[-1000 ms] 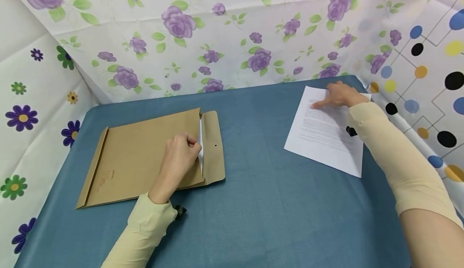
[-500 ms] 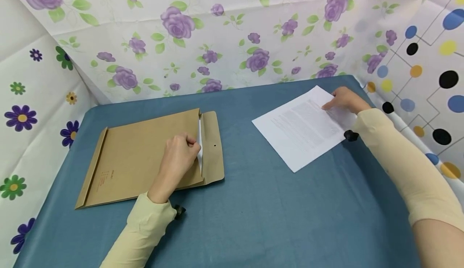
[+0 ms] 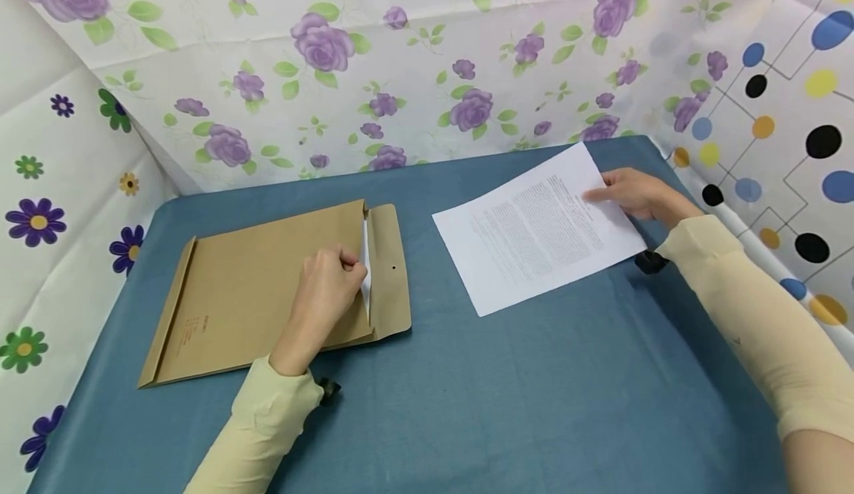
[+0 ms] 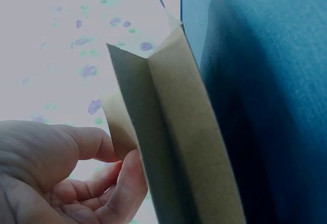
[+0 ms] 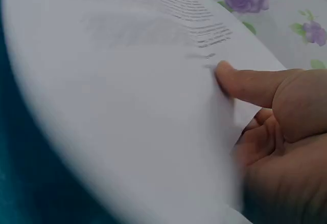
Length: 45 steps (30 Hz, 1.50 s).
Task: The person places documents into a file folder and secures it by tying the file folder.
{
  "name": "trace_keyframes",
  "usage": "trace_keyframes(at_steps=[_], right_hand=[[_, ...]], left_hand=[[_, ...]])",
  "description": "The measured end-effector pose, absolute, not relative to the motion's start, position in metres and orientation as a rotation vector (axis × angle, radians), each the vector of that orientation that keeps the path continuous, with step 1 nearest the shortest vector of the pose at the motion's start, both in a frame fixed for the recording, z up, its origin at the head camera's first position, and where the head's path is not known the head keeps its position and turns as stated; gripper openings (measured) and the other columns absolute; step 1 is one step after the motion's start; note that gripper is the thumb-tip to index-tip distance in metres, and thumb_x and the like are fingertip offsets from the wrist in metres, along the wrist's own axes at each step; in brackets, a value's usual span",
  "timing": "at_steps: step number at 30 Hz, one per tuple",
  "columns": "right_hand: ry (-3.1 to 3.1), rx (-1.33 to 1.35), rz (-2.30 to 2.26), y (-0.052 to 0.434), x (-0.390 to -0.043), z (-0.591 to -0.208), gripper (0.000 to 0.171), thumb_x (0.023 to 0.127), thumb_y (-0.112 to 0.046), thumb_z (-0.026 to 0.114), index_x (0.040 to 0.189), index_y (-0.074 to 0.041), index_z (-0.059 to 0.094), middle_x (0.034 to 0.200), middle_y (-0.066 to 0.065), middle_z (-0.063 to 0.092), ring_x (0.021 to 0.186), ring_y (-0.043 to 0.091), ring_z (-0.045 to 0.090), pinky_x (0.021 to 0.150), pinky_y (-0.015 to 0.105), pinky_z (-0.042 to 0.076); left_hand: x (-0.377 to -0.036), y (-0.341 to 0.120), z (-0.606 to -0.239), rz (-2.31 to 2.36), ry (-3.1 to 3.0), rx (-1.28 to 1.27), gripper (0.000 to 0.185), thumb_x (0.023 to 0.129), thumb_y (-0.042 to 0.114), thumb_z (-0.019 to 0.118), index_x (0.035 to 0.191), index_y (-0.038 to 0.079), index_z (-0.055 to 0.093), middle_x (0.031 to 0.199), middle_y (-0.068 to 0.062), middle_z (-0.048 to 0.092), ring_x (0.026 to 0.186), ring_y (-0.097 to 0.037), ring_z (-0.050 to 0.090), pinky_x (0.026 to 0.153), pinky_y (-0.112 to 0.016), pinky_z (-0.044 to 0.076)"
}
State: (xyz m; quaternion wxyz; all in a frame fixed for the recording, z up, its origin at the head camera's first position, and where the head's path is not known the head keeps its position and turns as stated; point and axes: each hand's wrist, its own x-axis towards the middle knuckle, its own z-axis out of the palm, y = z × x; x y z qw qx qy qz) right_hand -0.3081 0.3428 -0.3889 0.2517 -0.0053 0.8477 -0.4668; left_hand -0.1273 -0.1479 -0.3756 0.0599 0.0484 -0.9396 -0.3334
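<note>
A brown paper envelope (image 3: 267, 286) lies on the left of the table, its end flap (image 3: 394, 268) folded out to the right. My left hand (image 3: 327, 282) pinches the upper edge of its mouth between thumb and fingers, as the left wrist view (image 4: 97, 168) also shows. A strip of white paper (image 3: 366, 257) shows inside the mouth. On the right, my right hand (image 3: 640, 193) holds a printed sheet of paper (image 3: 534, 227) by its right edge, thumb on top and fingers beneath. The sheet is tilted and slightly bowed; in the right wrist view the paper (image 5: 127, 106) is partly blurred.
A blue cloth (image 3: 480, 390) covers the table. Flowered sheeting (image 3: 400, 71) hangs along the back and left, and dotted sheeting (image 3: 794, 145) stands at the right beside my right arm.
My right hand has gone from resting on the sheet to gripping its right edge. The sheet has turned and shifted left towards the envelope. The left hand has stayed at the envelope's mouth.
</note>
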Motion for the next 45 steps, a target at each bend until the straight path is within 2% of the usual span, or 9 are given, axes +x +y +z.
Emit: trace_keyframes(at_steps=[5,8,15,19,28,35,45], right_hand=[[2.271,-0.044,-1.405,0.348,-0.299,-0.387,0.057,0.105,-0.032,0.060,0.150,-0.001,0.043,0.095,0.005,0.075,0.075,0.025,0.074,0.063,0.042,0.060],[2.285,-0.030,-1.483,0.351,-0.294,-0.383,0.055,0.104,-0.035,0.062,0.147,-0.005,0.048,0.095,0.003,0.076,0.073,0.025,0.075,0.060,0.038,0.060],[2.254,0.014,-1.692,0.351,-0.279,-0.365,0.018,0.100,-0.036,0.067,0.113,-0.023,0.073,0.093,0.000,0.077,0.072,0.021,0.075,0.057,0.033,0.059],[2.237,0.036,-1.804,0.345,-0.274,-0.353,0.015,0.099,-0.038,0.068,0.103,-0.028,0.078,0.091,0.000,0.078,0.069,0.021,0.075,0.055,0.034,0.059],[2.197,0.105,-2.019,0.309,-0.256,-0.345,0.032,0.094,-0.042,0.072,0.114,-0.018,0.076,0.093,0.000,0.078,0.071,0.020,0.075,0.055,0.035,0.059],[2.274,0.110,-2.000,0.273,-0.241,-0.358,0.055,0.096,-0.047,0.067,0.131,-0.004,0.066,0.093,-0.003,0.077,0.074,0.017,0.075,0.058,0.035,0.060],[2.274,0.090,-1.965,0.247,-0.226,-0.378,0.056,0.100,-0.045,0.064,0.134,-0.001,0.064,0.095,-0.001,0.077,0.077,0.019,0.076,0.061,0.038,0.061]], left_hand=[[-0.128,-0.149,-0.375,-1.012,-2.840,0.125,0.014,0.089,0.001,0.057,0.095,-0.003,0.070,0.089,-0.017,0.070,0.072,-0.027,0.062,0.065,-0.037,0.050],[-0.128,-0.149,-0.374,-1.019,-2.837,0.123,0.015,0.089,0.001,0.057,0.096,-0.004,0.070,0.090,-0.018,0.070,0.073,-0.028,0.063,0.066,-0.037,0.051],[-0.129,-0.148,-0.374,-1.016,-2.840,0.139,0.015,0.090,0.002,0.059,0.096,-0.004,0.070,0.090,-0.017,0.070,0.075,-0.028,0.064,0.067,-0.037,0.053],[-0.128,-0.148,-0.374,-1.007,-2.834,0.142,0.014,0.090,0.002,0.059,0.095,-0.004,0.070,0.088,-0.017,0.070,0.074,-0.028,0.064,0.067,-0.038,0.054],[-0.129,-0.148,-0.374,-1.005,-2.830,0.136,0.014,0.089,0.001,0.058,0.095,-0.004,0.070,0.088,-0.017,0.070,0.073,-0.028,0.064,0.066,-0.037,0.053],[-0.129,-0.148,-0.374,-1.016,-2.830,0.131,0.013,0.089,0.001,0.059,0.093,-0.004,0.070,0.086,-0.016,0.069,0.071,-0.027,0.061,0.062,-0.032,0.048],[-0.129,-0.148,-0.376,-1.048,-2.832,0.129,0.012,0.088,0.001,0.058,0.092,-0.002,0.069,0.087,-0.016,0.069,0.069,-0.026,0.059,0.059,-0.030,0.044]])
